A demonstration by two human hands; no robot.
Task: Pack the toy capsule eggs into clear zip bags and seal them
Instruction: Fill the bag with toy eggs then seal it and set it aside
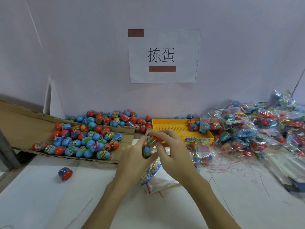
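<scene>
At the centre of a white worktable (214, 204), the left hand (132, 162) and the right hand (171, 154) meet around a clear zip bag (149, 146), fingers of both curled and pinching its top edge, raised just above the tabletop. Inside the bag sit toy capsule eggs, one with a green label above a blue one. Beneath the wrists lie flat empty zip bags (153, 177) with bright printed headers. Left of the hands, a flattened cardboard sheet (19, 123) slopes down onto the table, carrying a heap of red-and-blue capsule eggs (82, 141); more eggs (115, 119) pile against the wall behind it. One stray egg (65, 173) rests alone on the near left of the table, well apart from the rest. Just beyond the fingers stands a yellow perforated tray (173, 128), a few eggs and a filled bag in its far right corner. To the right, a mound of filled bags (255, 129) spreads to the frame's edge, with thin red strips (231, 166) scattered on the surface before it. On the pale wall hangs a paper sign (163, 55) printed 拣蛋. White tabletop shows in the foreground on both sides of the forearms.
</scene>
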